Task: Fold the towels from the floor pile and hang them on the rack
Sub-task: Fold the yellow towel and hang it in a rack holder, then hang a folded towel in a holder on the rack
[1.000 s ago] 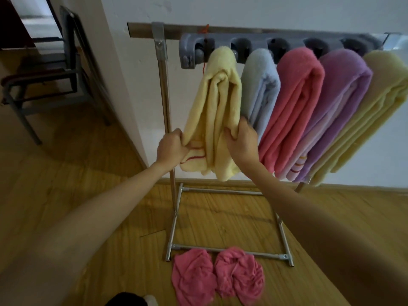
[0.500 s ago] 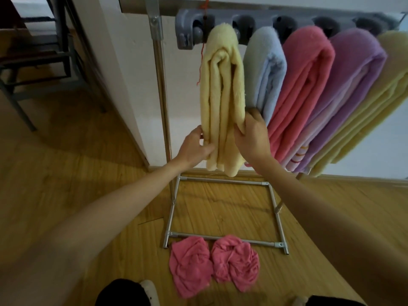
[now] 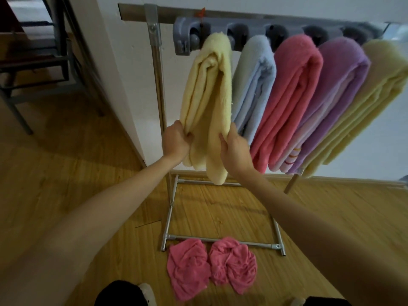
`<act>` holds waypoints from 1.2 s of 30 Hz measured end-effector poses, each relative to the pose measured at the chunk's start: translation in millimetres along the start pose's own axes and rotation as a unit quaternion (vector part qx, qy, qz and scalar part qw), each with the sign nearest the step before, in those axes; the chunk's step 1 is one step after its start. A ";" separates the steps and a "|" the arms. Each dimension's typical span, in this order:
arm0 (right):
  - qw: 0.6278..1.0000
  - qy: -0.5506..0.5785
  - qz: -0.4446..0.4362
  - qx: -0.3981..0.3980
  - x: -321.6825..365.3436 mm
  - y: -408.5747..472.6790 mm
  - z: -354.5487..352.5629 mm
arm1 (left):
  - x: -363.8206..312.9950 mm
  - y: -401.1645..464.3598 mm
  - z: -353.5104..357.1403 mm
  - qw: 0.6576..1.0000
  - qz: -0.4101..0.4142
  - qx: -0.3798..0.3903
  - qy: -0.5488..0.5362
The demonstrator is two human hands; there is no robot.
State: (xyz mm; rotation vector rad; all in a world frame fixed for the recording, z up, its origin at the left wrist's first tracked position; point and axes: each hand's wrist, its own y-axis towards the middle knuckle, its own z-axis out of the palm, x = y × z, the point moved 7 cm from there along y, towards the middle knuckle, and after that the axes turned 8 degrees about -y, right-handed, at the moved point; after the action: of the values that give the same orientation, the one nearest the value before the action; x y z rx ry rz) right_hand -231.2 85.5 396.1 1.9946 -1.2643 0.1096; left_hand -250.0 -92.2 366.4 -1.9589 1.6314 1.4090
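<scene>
Broadly, I see the wooden plank floor (image 3: 66, 173) filling the lower view, with the silver metal towel rack (image 3: 157, 85) standing on it against a white wall (image 3: 123, 62). Across the rack's grey plastic hanger bar (image 3: 254, 34) five folded terry towels hang side by side, touching: a pale yellow folded towel (image 3: 207, 102) at the left end, then a light blue towel (image 3: 251, 85), a pink towel (image 3: 291, 96), a purple towel (image 3: 335, 96) and a second yellow towel (image 3: 375, 102). A dark metal chair (image 3: 39, 62) stands at the far left. On the floor just in front of the rack's base lies a crumpled pink towel pile (image 3: 212, 263). My left hand (image 3: 176, 140) has its fingers curled round the pale yellow towel's lower left edge, gripping it. My right hand (image 3: 234, 144) pinches its lower right edge, thumb in front. I can read no labels or writing anywhere.
</scene>
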 end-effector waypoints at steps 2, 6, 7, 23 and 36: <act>1.000 0.023 0.007 0.019 8.6 4.2 12.6 | 4.1 5.4 -15.5 0.999 0.000 -0.018 0.036; 0.997 0.003 0.055 0.047 8.2 16.7 26.6 | 2.9 11.1 -34.2 0.995 0.007 -0.024 0.095; 0.996 -0.019 0.076 0.044 3.2 18.6 26.4 | 0.9 11.0 -35.8 0.994 0.014 -0.022 0.110; 0.993 -0.047 0.028 0.101 -39.2 -0.2 50.5 | 15.2 -42.7 42.5 0.986 0.038 0.158 0.043; 0.887 -0.113 0.164 0.417 -216.3 -246.2 171.0 | 216.1 -238.9 163.5 0.895 -0.133 0.391 0.171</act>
State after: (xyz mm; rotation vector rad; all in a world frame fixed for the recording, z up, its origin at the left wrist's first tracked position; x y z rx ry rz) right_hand -195.2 192.0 44.0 2.5166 -1.9244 0.7113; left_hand -147.9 -32.0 25.1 -1.8520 1.6108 0.2174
